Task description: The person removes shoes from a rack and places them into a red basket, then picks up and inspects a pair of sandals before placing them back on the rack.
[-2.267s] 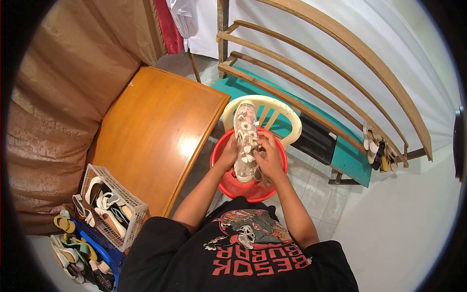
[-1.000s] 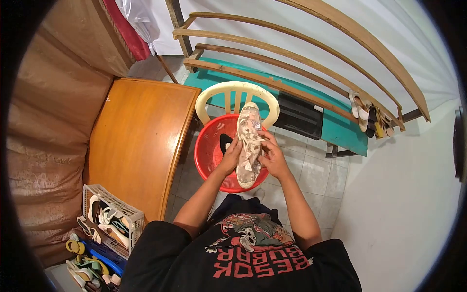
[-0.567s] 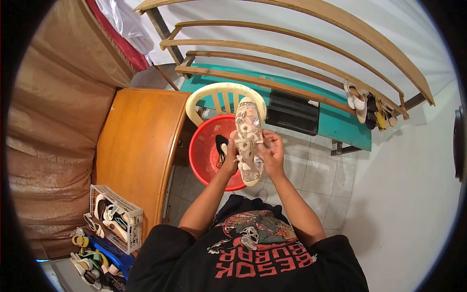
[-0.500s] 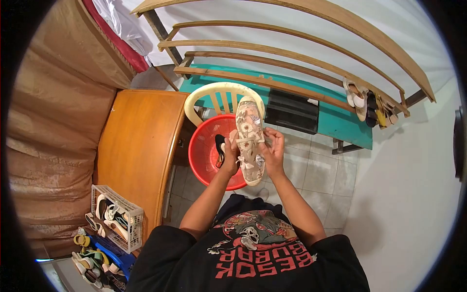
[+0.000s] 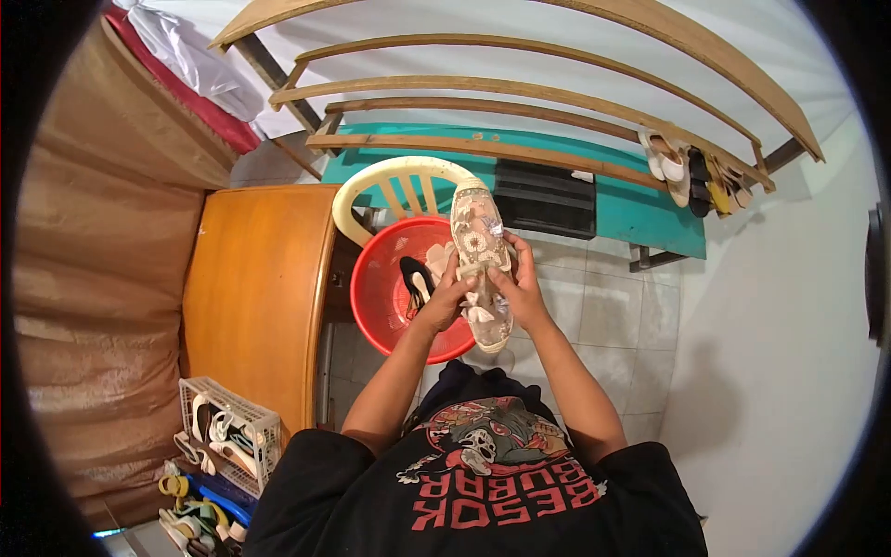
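Observation:
A pair of cream, lace-like shoes (image 5: 480, 237) with floral patterns is held up over the right side of a red plastic basket (image 5: 369, 302). My left hand (image 5: 447, 297) grips the shoes from the left at their middle. From the right, my right hand (image 5: 522, 286) holds them too, its thumb on top near the strap. A black shoe (image 5: 416, 281) lies in the basket, with a pale item partly visible beside it. The basket rests on a cream plastic chair (image 5: 394, 170).
An orange-brown wooden desk (image 5: 251, 288) stands left. A white crate (image 5: 269, 432) of shoes is at lower left, near more piled shoes (image 5: 190, 520). Ahead are a wooden rack (image 5: 501, 86) and a teal bench (image 5: 640, 223), with several shoes (image 5: 676, 167) at the right.
My right hand has moved inward from the shoes' edge, its thumb now over their middle. My left thumb has also come onto the top. The view has shifted slightly.

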`<state>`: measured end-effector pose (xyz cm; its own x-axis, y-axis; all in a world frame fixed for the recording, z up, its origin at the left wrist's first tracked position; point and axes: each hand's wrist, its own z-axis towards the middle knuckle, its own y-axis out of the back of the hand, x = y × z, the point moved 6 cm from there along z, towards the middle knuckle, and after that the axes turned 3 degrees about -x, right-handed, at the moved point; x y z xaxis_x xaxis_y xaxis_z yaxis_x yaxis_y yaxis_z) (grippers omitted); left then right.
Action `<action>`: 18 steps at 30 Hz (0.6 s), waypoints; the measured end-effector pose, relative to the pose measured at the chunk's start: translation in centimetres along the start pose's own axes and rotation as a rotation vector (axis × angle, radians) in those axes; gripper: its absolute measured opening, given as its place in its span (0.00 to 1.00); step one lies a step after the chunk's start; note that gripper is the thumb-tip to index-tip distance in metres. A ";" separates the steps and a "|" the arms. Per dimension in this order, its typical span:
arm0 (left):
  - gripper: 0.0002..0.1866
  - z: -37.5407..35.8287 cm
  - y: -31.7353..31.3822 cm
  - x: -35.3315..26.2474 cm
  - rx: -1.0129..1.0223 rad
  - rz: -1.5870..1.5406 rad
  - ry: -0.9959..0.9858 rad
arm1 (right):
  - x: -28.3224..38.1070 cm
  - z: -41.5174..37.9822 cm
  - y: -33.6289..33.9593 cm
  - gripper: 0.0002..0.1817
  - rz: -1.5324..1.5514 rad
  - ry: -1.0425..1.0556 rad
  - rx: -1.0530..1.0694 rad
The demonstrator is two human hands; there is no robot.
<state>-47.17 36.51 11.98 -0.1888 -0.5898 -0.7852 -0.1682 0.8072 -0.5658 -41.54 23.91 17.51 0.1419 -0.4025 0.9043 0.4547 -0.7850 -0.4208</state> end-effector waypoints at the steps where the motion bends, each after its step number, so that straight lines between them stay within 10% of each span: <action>1: 0.48 0.4 -0.7 -0.9 0.044 -0.066 0.051 | -0.2 0.2 0.3 0.37 -0.020 -0.017 -0.062; 10: 0.33 3.7 -1.3 -0.6 0.249 -0.040 0.166 | 0.7 0.2 1.0 0.29 -0.197 0.017 -0.276; 18: 0.38 6.4 -6.8 2.7 0.258 0.108 0.143 | 2.7 -3.4 4.4 0.42 -0.278 0.156 -0.460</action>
<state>-40.40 29.61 12.07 -0.3294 -0.4834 -0.8111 0.1080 0.8341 -0.5410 -42.19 17.78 17.88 -0.0765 -0.1882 0.9792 0.0212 -0.9821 -0.1871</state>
